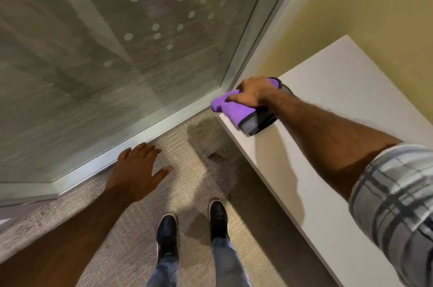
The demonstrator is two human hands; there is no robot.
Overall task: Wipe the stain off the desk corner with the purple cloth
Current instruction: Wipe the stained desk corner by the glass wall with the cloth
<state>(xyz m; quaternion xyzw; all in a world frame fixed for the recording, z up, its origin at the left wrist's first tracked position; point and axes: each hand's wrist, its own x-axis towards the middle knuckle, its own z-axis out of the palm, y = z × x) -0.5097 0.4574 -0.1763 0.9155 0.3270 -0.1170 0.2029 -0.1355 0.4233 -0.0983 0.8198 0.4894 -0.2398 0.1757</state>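
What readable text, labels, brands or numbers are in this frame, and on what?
None readable.
Glass wall: only frosted dots, no lettering.
Purple cloth under the right hand: no tag or print visible.
Desk: bare white top, no markings.
Shoes: dark, no logo legible.
Plaid sleeve: pattern only.
Left hand: open, holds nothing.

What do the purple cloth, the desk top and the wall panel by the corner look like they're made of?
Purple cloth: soft pile, probably microfibre, with a grey face or edging; it bunches under the right hand.
Desk top: smooth, matte white, likely laminate or painted board; the core isn't visible.
Wall panel: glass with frosted dots, showing faint reflections, in a brushed metal-looking frame.
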